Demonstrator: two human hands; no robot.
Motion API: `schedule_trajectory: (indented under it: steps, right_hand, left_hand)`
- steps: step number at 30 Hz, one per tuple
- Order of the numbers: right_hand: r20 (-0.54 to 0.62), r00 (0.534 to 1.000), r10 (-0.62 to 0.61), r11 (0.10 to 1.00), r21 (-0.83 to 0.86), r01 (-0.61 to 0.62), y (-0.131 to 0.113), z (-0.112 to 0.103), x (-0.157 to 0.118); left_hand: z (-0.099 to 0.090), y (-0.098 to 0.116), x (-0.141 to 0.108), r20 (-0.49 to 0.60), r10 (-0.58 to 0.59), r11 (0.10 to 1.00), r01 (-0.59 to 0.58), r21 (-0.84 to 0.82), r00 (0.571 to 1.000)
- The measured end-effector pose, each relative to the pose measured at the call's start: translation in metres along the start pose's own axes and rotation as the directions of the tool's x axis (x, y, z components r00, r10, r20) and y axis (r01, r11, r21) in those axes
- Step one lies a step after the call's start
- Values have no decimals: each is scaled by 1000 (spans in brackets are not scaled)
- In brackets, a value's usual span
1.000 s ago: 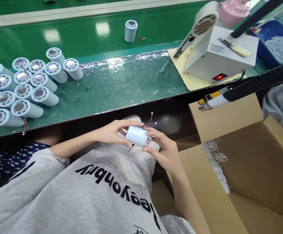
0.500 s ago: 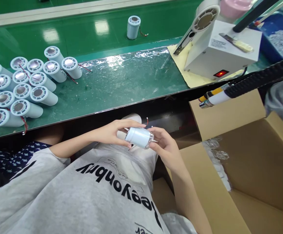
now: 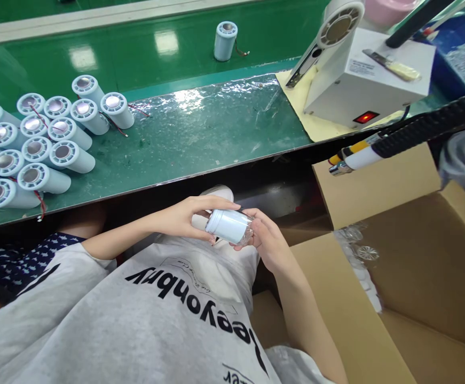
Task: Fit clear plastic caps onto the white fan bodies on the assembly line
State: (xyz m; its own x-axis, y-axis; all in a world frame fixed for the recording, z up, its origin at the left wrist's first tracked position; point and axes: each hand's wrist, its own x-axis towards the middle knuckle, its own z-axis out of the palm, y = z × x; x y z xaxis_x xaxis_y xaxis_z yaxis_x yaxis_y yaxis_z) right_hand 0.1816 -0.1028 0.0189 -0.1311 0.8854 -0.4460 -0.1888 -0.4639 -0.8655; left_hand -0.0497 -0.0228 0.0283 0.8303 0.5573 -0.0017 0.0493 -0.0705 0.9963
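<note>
In the head view, a pale-blue cylinder [image 3: 229, 226] is held in front of the green bench [image 3: 216, 128], one end grasped by the left hand [image 3: 190, 216], its clear end piece [image 3: 248, 236] pinched by the right hand [image 3: 270, 240]; the piece could be skewed by uneven pressure.

left hand [image 3: 184, 215] in a wide curl, right hand [image 3: 270, 241] more tightly bent

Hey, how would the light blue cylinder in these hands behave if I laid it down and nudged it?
The light blue cylinder would probably roll, since its side looks round. It is likely stiff: its body shows no sag between the left hand and right hand. Its smooth-looking surface hints that it may be a little slippery.
</note>
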Motion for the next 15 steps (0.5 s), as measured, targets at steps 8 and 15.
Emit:
schedule_trajectory:
  steps: [8,15]
  right_hand:
    - [55,998,26,1000,14,-26,1,3,3]
    - [-53,997,-54,999,-9,54,6,-5,3]
  left_hand:
    - [1,-1,-1,-28,-27,999,26,-23,999]
    - [4,-4,-6,-169,-3,1000,-3,-31,986]
